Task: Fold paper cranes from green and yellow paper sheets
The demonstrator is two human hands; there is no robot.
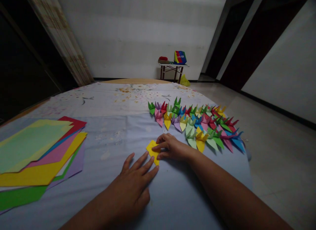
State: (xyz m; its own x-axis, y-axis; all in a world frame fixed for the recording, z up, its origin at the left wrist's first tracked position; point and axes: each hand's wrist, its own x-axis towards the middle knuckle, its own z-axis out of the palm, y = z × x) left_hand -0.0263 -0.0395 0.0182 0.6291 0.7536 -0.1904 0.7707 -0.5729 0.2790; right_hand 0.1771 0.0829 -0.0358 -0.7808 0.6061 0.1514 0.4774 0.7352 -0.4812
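Observation:
A small folded yellow paper point(152, 151) lies on the light blue cloth of the table point(118, 134). My left hand point(133, 184) lies flat with its fingers stretched out, the fingertips touching the paper's lower edge. My right hand point(170, 147) rests on the paper's right side with its fingers curled and pressed down on it. Behind my right hand, rows of folded paper cranes point(197, 124) in many colours cover the cloth.
A fanned stack of coloured paper sheets point(37, 154) lies at the left of the table. The table's rounded edge runs close on the right, with bare floor point(271, 147) beyond. A small table point(172, 68) with bright objects stands by the far wall.

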